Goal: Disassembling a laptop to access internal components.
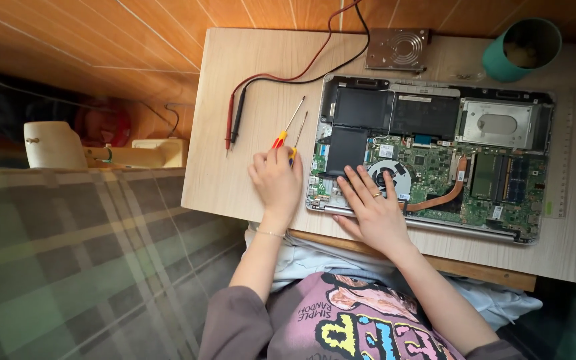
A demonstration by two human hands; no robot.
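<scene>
Left hand (277, 181) sits on the table (235, 187) with its grip closed around the handles of two screwdrivers (287, 137), shafts pointing away. Right hand (375, 210) lies flat, grip released, fingers spread on the near edge of the opened laptop (435, 147), just by the fan (390, 176). Left of the screwdrivers lie red and black probes (233, 120). Far back there's a metal drive (398, 49) and teal cup (521, 50).

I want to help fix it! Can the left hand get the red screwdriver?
Probably yes: the left hand already lies on the handle of the red screwdriver, and nothing on the table blocks it.
</scene>
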